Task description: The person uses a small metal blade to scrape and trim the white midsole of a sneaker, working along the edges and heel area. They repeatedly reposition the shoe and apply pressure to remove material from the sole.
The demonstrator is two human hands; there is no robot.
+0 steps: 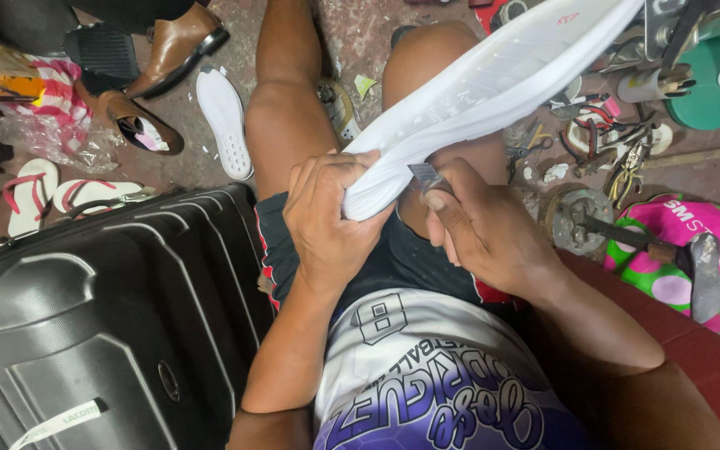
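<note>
Left hand [327,221] clamps the white sole [477,92] at its near end, right hand [481,229] pinches a small blade [427,177] just beside — sole looks light, flexible, so best held close to the cut.

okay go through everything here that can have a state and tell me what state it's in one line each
white shoe sole: held up, heel end gripped.
left hand: closed on the sole's end.
right hand: pinching a small metal blade against the sole.
black suitcase: shut, lying flat.
brown shoes: on the floor.
</note>
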